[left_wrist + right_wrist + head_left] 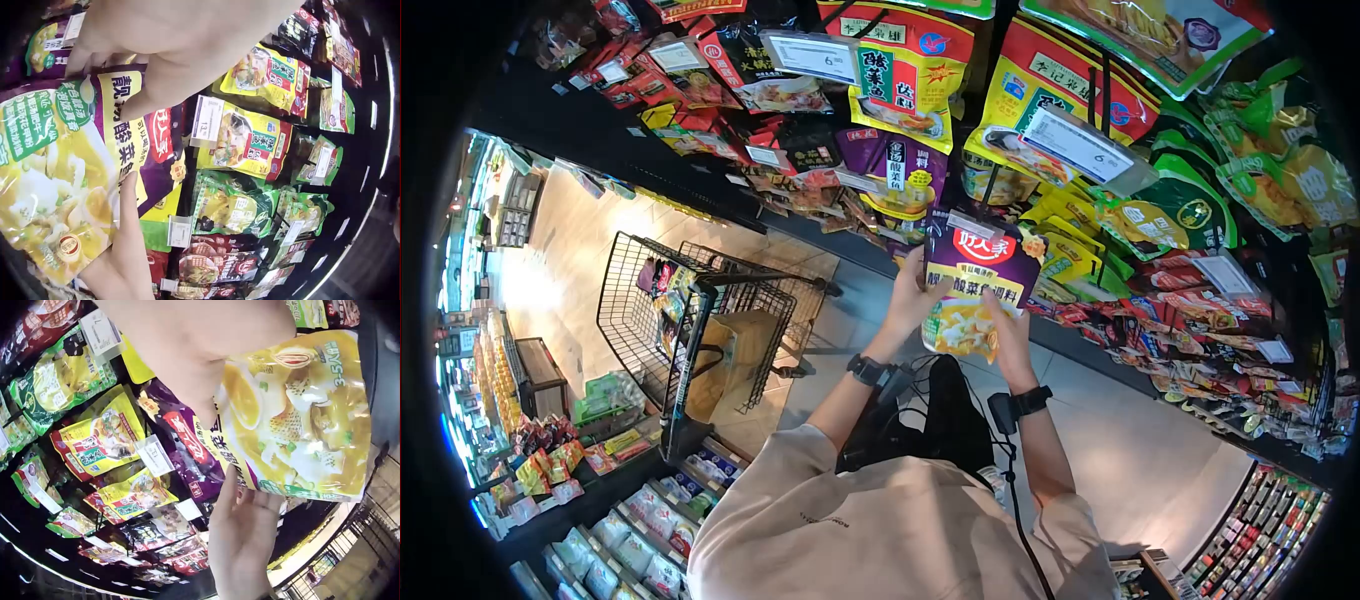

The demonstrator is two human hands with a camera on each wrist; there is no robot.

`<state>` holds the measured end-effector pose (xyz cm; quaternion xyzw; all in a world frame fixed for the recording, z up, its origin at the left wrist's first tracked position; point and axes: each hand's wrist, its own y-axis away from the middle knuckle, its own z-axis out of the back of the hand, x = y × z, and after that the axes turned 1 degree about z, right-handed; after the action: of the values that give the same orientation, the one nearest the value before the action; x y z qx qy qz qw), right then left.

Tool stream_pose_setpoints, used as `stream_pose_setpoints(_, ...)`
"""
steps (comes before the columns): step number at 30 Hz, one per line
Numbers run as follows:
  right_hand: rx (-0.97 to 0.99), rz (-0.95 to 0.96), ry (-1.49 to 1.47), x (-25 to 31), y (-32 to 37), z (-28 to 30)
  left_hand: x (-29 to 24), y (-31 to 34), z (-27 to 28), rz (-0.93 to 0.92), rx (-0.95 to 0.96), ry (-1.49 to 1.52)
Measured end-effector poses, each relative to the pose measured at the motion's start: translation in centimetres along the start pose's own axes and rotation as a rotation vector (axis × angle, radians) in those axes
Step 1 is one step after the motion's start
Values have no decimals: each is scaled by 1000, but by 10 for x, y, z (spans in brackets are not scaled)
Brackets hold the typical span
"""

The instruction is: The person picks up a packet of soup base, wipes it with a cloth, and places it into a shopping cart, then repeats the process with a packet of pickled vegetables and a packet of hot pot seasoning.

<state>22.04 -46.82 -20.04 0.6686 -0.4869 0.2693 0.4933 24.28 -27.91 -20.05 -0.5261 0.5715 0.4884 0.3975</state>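
A purple and yellow seasoning packet (982,265) with a picture of fish and soup on its lower part is held upright before the person, near the hanging display. My left hand (915,300) grips its left edge, thumb across the front. On the opposite edge my right hand (1008,338) holds it the same way. Close up in the left wrist view, the thumb of the left hand (169,56) lies on the yellow label band. The right wrist view shows the packet's food picture (300,419) bulging smoothly, with the fingers behind it partly hidden.
Hooks of yellow pouches (900,80), green pouches (1165,215) and red pouches (1190,325) fill the rack ahead, with price tags (1090,150) jutting out. A black wire shopping cart (640,300) stands to the left, holding a cardboard box (740,360). Low shelves (620,540) line the lower left.
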Motion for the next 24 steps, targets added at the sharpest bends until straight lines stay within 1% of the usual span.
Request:
stream_pose_setpoints(2, -37, 35, 8, 1, -13, -3, 2, -9, -2, -58, -26, 32)
stream_pose_setpoints(5, -53, 51, -6, 0, -23, -8, 3, -12, -2, -81, -85, -60)
stream_pose_setpoints(8, -66, 9, -4, -11, -31, -3, 8, -15, 3, -35, -94, -73)
stream_pose_setpoints(11, -74, -5, -3, -14, -33, -3, 10, -17, 4, -38, -103, -118)
stream_pose_setpoints(14, -72, -5, -6, -14, -33, -5, 3, -15, 3, -25, -102, -127)
stream_pose_setpoints(17, -60, 16, 1, -8, -31, -13, 14, -19, 7, -17, -122, -141)
stream_pose_setpoints(20, -101, -23, -13, -12, -34, -13, 6, -21, 6, 7, -124, -140)
stream_pose_setpoints(23, -149, -18, -5, -11, -35, -16, -3, -24, 4, 45, -107, -188)
stream_pose_setpoints(24, -141, -25, -34, -9, -35, -16, -2, -24, 4, 13, -115, -189)
